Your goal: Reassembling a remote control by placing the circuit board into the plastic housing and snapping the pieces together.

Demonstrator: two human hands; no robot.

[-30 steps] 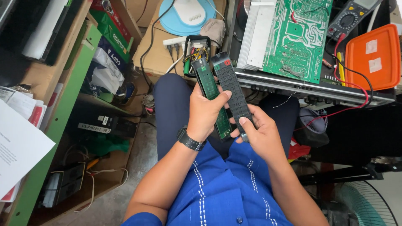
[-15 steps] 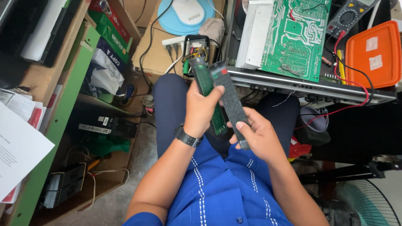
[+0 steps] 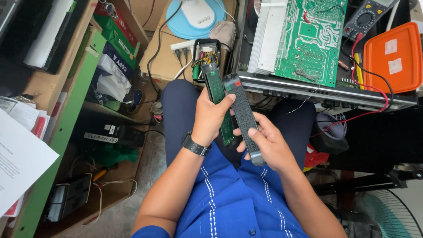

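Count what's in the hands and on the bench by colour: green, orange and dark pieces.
Green: 2, the remote's circuit board in the left hand and the large circuit board.
Orange: 1, the orange lid.
Dark: 2, the remote control front in the right hand and the multimeter.
Total: 5.

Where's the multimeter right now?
In the head view the multimeter lies at the top right of the bench, between the large green circuit board on its left and the orange lid on its right.

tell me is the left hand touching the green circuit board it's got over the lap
Touching. The head view shows the left hand wrapped around the long green board, its thumb across the front.
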